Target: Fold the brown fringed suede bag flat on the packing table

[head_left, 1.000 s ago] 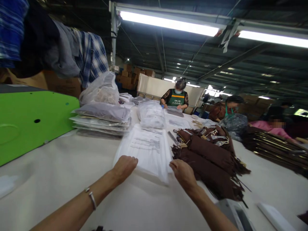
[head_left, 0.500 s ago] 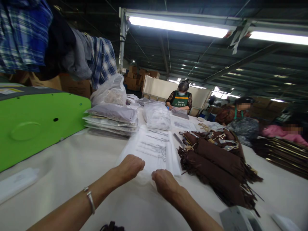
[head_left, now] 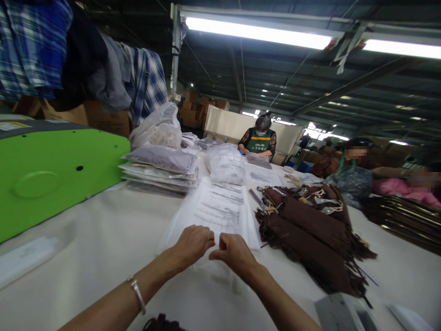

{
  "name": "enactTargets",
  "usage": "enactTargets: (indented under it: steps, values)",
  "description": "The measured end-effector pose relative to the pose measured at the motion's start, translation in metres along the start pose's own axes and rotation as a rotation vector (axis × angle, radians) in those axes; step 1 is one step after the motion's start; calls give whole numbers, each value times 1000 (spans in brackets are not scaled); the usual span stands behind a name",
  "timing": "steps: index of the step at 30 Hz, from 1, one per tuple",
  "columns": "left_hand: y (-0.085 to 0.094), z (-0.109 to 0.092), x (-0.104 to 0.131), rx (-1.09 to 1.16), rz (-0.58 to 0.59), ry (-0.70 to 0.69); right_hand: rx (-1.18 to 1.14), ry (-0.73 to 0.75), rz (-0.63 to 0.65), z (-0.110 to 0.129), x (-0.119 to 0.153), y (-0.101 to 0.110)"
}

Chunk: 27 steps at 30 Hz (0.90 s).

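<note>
A stack of clear printed plastic bags (head_left: 220,207) lies flat on the white table, straight ahead of me. Over its near end my left hand (head_left: 195,246) is closed, fingers curled, on the edge of a thin plastic bag. My right hand (head_left: 237,255) faces it, thumb toward the left hand, closed at the same bag edge. Thin clear film shows faintly below the two hands; its exact outline cannot be made out. To the right lie brown fringed bags (head_left: 310,230) with tags and metal chains. A silver bangle (head_left: 137,294) circles my left wrist.
A green machine (head_left: 65,174) stands at left, near a stack of packed bags (head_left: 160,170). A bulging clear sack (head_left: 225,164) sits beyond the printed bags. At lower right is a grey metal box (head_left: 344,312). A co-worker (head_left: 258,140) works across the table; others are at right.
My hands have come closer together. The left hand moved slightly right, and the right hand rose a little with its thumb now showing. The view shifted slightly.
</note>
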<state>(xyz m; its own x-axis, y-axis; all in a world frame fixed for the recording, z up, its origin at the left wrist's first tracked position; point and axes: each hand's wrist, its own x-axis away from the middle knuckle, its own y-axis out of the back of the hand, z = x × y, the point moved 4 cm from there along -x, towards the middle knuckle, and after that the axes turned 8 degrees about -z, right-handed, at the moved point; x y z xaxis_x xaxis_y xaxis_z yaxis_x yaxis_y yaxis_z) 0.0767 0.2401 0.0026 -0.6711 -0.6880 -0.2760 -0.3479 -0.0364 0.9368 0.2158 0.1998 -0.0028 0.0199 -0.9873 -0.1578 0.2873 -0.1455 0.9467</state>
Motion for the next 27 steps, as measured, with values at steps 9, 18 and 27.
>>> enactTargets:
  steps: [9, 18, 27]
  values:
    - [-6, -7, 1, -28, -70, 29, 166, 13, -20, 3, 5, 10]
    - [-1, -17, -1, -181, -88, -69, 309, -10, -27, 13, 6, 13]
    - [-2, 33, 27, -111, -19, 94, 267, -249, -74, -60, 35, 28]
